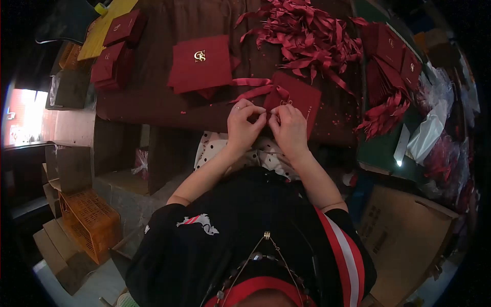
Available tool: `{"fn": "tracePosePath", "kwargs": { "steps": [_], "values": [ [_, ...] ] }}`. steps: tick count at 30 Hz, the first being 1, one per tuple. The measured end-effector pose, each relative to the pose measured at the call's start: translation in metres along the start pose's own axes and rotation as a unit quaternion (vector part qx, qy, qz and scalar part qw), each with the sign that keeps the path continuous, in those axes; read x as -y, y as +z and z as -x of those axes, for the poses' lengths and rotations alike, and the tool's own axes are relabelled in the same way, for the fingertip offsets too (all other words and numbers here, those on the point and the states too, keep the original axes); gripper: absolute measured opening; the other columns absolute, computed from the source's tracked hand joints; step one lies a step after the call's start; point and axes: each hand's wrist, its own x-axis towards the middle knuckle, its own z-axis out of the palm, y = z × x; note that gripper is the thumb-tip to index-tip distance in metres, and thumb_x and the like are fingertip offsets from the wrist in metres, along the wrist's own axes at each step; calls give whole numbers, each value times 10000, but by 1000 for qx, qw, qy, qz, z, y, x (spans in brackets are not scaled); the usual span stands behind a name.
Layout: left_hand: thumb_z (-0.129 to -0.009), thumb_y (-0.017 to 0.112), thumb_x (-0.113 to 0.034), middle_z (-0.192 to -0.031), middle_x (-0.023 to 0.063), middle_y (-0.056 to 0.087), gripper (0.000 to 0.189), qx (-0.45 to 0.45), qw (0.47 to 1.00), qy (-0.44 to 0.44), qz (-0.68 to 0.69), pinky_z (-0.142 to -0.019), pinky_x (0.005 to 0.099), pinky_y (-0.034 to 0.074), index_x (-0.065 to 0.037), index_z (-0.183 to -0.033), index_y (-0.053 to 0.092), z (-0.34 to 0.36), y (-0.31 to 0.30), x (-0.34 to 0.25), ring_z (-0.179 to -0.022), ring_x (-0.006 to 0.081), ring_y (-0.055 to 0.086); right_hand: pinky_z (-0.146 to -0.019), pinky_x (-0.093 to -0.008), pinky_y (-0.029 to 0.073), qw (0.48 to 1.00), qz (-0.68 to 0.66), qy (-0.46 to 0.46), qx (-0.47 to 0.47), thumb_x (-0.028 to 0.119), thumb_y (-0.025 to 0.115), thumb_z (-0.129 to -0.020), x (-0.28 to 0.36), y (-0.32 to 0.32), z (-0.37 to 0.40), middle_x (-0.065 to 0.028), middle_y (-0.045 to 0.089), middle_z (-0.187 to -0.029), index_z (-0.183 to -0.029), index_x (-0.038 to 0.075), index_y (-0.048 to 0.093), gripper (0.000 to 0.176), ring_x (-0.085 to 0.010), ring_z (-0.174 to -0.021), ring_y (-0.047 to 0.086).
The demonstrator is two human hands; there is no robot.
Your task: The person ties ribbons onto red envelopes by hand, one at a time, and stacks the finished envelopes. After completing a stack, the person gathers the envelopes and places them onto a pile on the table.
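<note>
A dark red card or flat sleeve [303, 97] with gold print lies at the table's front edge, tilted. A red satin ribbon [253, 93] crosses onto it from the left and loops over its face. My left hand [244, 124] is closed in a pinch just left of the card. Over the card's lower part is my right hand [290, 128], also pinching, its fingertips almost meeting the left ones. What lies between the fingertips is too small to make out. Left of the hands sits a stack of red cards [200, 64] with a gold monogram.
A large heap of cut red ribbons [312, 36] lies at the back. More red cards stand in piles at left [112, 64] and right [391, 51], the latter near another ribbon bunch [386, 112]. Around the table are an orange crate [91, 222], a cardboard box [404, 240] and plastic bags [432, 128].
</note>
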Motion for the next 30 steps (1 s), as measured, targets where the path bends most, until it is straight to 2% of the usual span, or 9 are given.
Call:
{"fn": "tracePosePath", "kwargs": {
  "steps": [4,7,12,14,17,21,23,26,30],
  "values": [
    [-794,760,-33,-867,60,607,100,24,1000,7,-6,-683,292,491,-3,-885,729,-4,-6,-4,-808,181,619,-737,-448,514,999,-27,5,-41,64,688,-858,-2,5,2,-153,627,-930,-950,4,622,127,-355,-875,621],
    [-793,762,-31,-869,64,606,107,42,999,-11,6,-686,292,494,8,-885,724,-3,-7,-2,-806,181,619,-742,-452,508,995,-89,27,-29,64,687,-857,0,5,1,-146,626,-908,-956,5,623,131,-358,-858,622],
    [-795,758,-25,-866,70,605,114,46,999,7,1,-703,293,498,15,-896,723,-2,-8,1,-815,182,622,-727,-437,508,997,-80,12,-14,60,698,-846,-3,3,-1,-135,626,-901,-948,23,639,123,-340,-852,629],
    [-808,743,-27,-913,78,607,112,75,994,75,5,-709,301,500,-4,-917,736,-6,-14,5,-827,193,623,-726,-434,509,996,-83,12,-5,59,705,-840,-2,-1,-3,-131,626,-911,-949,34,649,125,-335,-864,632],
    [-823,741,-51,-971,89,605,150,136,990,34,31,-725,331,511,-34,-972,745,-14,-26,6,-852,227,626,-716,-429,509,998,-53,-8,-44,71,727,-824,-1,-7,-6,-94,605,-931,-929,69,678,116,-313,-894,610],
    [-832,748,-85,-1021,102,596,194,95,991,58,-68,-752,366,522,-60,-1024,746,-20,-19,-2,-878,262,625,-774,-413,479,998,3,16,-59,103,772,-793,-11,-6,-10,-29,551,-933,-872,118,729,92,-268,-935,538],
    [-833,753,-100,-1025,105,594,237,152,985,-4,-80,-778,377,529,-63,-1067,739,-25,-18,-1,-910,286,626,-842,-408,430,999,-11,5,-51,143,794,-778,-17,-6,-10,-23,561,-923,-869,134,750,102,-254,-944,535],
    [-833,748,-99,-1035,108,595,247,194,978,0,-81,-831,386,517,-58,-1076,737,-34,-19,-6,-973,300,616,-877,-400,391,997,-51,48,-17,191,815,-761,-22,-7,-11,-10,572,-911,-868,149,770,123,-240,-943,533],
    [-825,742,-87,-1036,115,597,237,166,979,39,-108,-885,400,497,-39,-1057,725,-30,-6,4,-1041,318,596,-883,-397,383,993,-92,71,4,227,826,-754,-29,-9,-13,2,585,-905,-883,158,785,153,-234,-942,534]
  ]
}}
